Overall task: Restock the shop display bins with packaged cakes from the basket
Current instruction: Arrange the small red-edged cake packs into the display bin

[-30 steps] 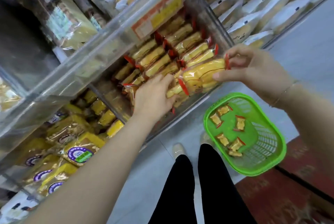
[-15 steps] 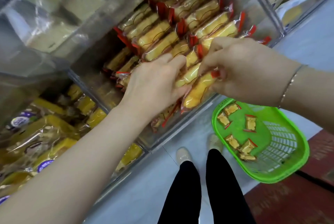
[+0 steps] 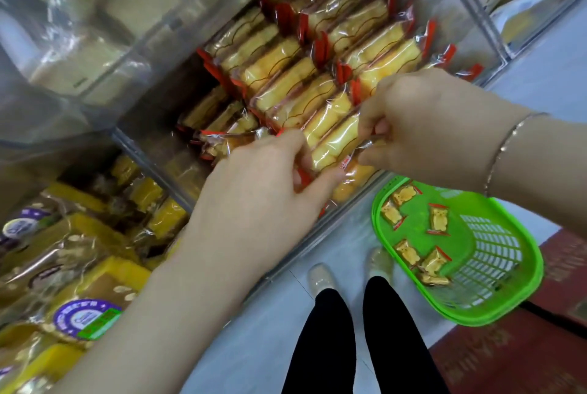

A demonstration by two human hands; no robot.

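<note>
Cakes (image 3: 286, 76) yellow, red-edged clear wrap — basket (image 3: 508, 308) bright green — trousers (image 3: 333, 346) black.

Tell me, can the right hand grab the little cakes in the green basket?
Probably yes, once freed. The right hand now pinches a long wrapped yellow cake at the clear bin; the green plastic basket lies open below it with nothing covering the small packaged cakes.

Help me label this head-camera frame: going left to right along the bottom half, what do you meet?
Purple-labelled clear cake bags → left hand on a yellow packaged cake → black trouser legs → green plastic basket holding small red-edged cake packets.
</note>
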